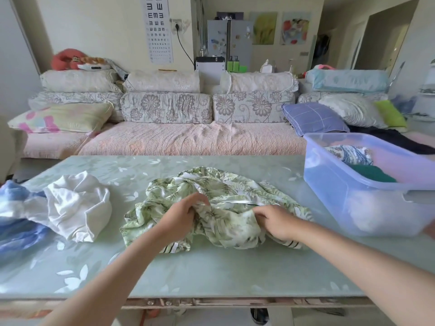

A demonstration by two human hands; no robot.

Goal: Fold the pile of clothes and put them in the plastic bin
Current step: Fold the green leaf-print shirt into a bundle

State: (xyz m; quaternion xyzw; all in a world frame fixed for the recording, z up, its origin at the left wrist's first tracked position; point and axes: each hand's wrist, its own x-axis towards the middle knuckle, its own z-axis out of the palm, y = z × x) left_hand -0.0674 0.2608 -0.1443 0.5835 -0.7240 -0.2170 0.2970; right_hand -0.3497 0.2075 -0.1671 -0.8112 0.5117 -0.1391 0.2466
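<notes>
Centre of frame: one crumpled garment of thin pale-green leaf-print cloth (221, 201) lies on the pale green leaf-patterned glass tabletop (211, 269). It sits directly before the person, evidently so that it can be spread flat for folding.

Left hand (181, 215): fingers curled, pinching a bunched edge of this garment. Right hand (277, 222): fingers curled into the cloth just beside it, also gripping. The two hands hold one edge between them, apparently to pull it straight. Folding of this piece is judged not yet begun.

Left of frame: one rumpled white cotton garment (77, 203) and, touching it at the far left edge, one light blue garment (16, 220). Both are unfolded and set aside, waiting.

Right of frame: one translucent blue-tinted plastic bin (329, 182), placed within the right hand's reach. It holds one folded blue-and-white patterned piece (350, 155) and one folded dark green piece (372, 172).

Count: three garments unfolded, two binned. Anything further behind the bin's wall cannot be told.
</notes>
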